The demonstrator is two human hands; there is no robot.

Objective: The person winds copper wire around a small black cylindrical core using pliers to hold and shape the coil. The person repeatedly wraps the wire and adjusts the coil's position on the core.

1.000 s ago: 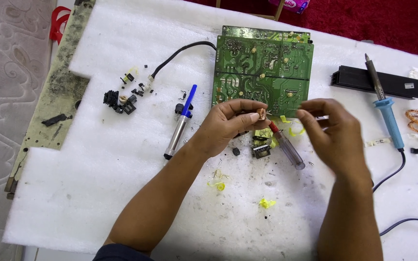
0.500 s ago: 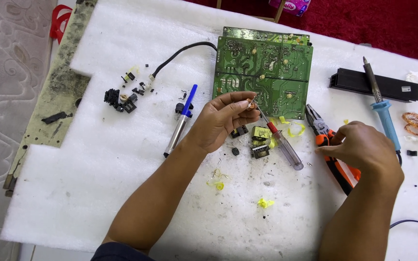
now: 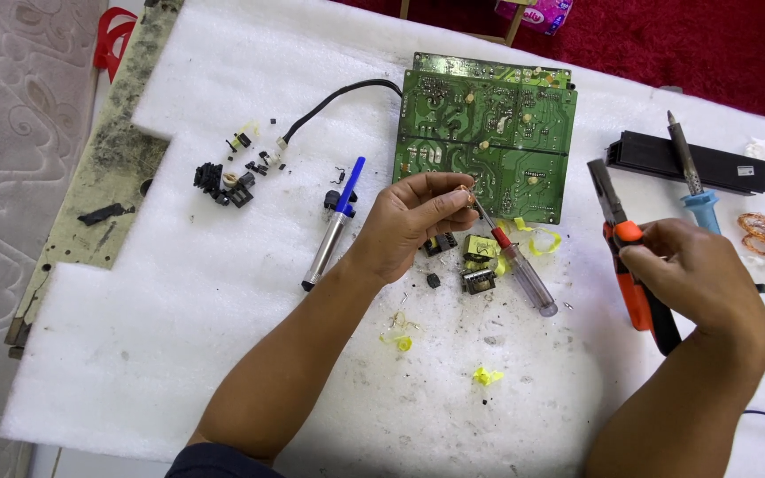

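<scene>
Reaching out to the side, the right hand (image 3: 697, 279) has left the small part it was working on a second ago and now closes its fingers round the orange-and-black pliers (image 3: 632, 257), whose jaws point away toward the far edge of the white foam sheet (image 3: 179, 292) that covers the bench. The left hand (image 3: 413, 221) has stayed where it was, pinching a small coppery component (image 3: 464, 188) between thumb and fingertips just in front of the green circuit board (image 3: 487, 137). That shift suggests the bare-handed handling has given way to tool work on the pinched part. A clear-handled screwdriver (image 3: 517, 268) lies just beside the left hand, with small transformers (image 3: 478, 264) and scraps of yellow tape next to it. Further left rest a blue-tipped desoldering pump (image 3: 334, 226) and a cluster of loose black parts (image 3: 223, 184). On the right, a blue-handled soldering iron (image 3: 691, 173) leans across a black bar (image 3: 688, 164), near coils of copper wire (image 3: 763, 235). Beyond the foam lie a red carpet (image 3: 683, 44) and a pale quilted mattress (image 3: 11, 150).
</scene>
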